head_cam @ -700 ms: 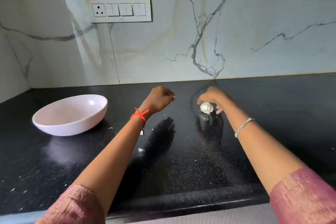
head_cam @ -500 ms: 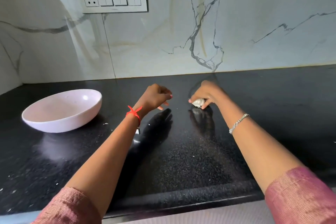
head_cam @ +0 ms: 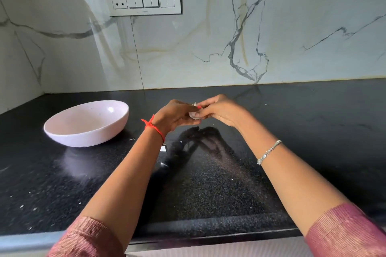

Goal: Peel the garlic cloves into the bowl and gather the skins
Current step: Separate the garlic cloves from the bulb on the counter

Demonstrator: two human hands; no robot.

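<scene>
Two hands are hovering together above the bench [head_cam: 208, 183], left hand [head_cam: 175, 116] and right hand [head_cam: 221, 110] both pinching the garlic [head_cam: 193, 115] with curled fingers. The bowl [head_cam: 83, 135] is sitting off left.

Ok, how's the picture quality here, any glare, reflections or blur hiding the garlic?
Head view: the glossy black counter mirrors both hands as a dark reflection just below them. Head view: a bright highlight sits on the bowl inner wall. Head view: the wide lens bows the counter's front edge. Head view: the garlic is mostly covered by the left hand and right hand, not by glare.
</scene>
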